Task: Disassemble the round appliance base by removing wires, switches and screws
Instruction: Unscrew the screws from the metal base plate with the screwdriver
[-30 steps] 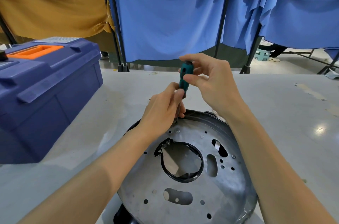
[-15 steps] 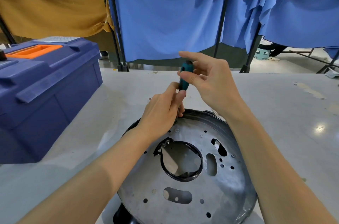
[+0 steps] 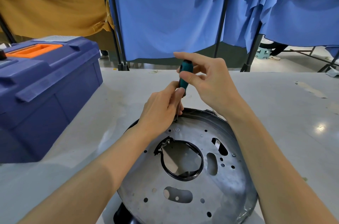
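"Blue cloth curtains point(image 3: 165, 22) across the back, and mustard-yellow cloth point(image 3: 51, 3) to their left?"

"Yes, both draped over dark metal frames behind the pale grey desk point(image 3: 284, 113)."

"What stands on the desk?"

"At the left, a large dark blue plastic toolbox point(image 3: 45, 86) with an orange handle in its lid, closed. At the near middle lies the round silver metal appliance base point(image 3: 220, 196), flat face up, pierced with many small holes and a few slots. A black rubber ring point(image 3: 201, 166) lines its big central opening, crumpled at the upper left."

"And the hands?"

"Both are over the far edge of the base. The right hand point(image 3: 211, 82) pinches the handle of a teal-handled screwdriver point(image 3: 185, 75) between thumb and curled fingers point(image 3: 200, 77), the forefinger stretched out above the top. The left hand point(image 3: 159, 113) is lower, its fingers curled round the thin metal shaft just under the handle."

"How does the tool stand?"

"Nearly upright, tip down on the plate close to its far rim. Whether a screw sits under the tip I cannot tell."

"Any screws visible?"

"One small silver screw point(image 3: 233, 154) near the right rim, beside a rectangular slot."
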{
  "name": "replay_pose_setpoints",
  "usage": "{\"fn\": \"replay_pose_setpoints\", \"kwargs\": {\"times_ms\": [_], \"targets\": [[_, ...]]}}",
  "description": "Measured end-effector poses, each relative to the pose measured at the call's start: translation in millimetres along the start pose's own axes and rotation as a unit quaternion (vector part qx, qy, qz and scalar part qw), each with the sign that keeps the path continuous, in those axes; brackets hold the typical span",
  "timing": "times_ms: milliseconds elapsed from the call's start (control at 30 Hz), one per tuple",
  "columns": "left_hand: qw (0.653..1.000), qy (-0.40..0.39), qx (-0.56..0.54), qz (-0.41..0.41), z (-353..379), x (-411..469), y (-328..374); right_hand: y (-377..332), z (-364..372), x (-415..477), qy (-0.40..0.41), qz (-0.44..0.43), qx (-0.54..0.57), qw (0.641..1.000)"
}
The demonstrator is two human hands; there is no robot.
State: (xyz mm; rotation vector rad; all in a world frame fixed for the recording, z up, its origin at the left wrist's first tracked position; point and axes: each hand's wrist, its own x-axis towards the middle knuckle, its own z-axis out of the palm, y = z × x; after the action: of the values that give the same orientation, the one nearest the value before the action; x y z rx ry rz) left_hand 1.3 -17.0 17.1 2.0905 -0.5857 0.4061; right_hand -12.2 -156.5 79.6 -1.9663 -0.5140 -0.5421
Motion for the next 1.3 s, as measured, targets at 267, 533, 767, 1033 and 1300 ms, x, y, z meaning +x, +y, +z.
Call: {"fn": "replay_pose_setpoints", "kwargs": {"times_ms": [267, 533, 767, 1033, 1300], "targets": [[0.999, 0.044, 0.004, -0.016, 0.6, 1.3, 0.4, 1.3, 3.7, -1.7, -0.021, -0.004, -0.031, 0.999], [1.000, -0.004, 0.001, 0.002, 1.6, 1.2, 0.0, 1.4, -0.5, 0.6, 0.002, 0.010, -0.024, 1.000], [0.999, 0.022, -0.026, -0.022, 0.7, 0.2, 1.7, 1.2, 3.5, -0.8, 0.000, -0.007, -0.031, 1.000], [1.000, -0.002, 0.013, 0.011, 1.4, 1.6, -1.7, 0.7, -0.6, -0.3, 0.006, 0.009, -0.008, 1.000], [1.000, 0.014, -0.016, -0.009, -0.3, -0.2, 1.0, -0.1, 1.5, -0.6, 0.018, -0.001, -0.025, 1.000]]}}
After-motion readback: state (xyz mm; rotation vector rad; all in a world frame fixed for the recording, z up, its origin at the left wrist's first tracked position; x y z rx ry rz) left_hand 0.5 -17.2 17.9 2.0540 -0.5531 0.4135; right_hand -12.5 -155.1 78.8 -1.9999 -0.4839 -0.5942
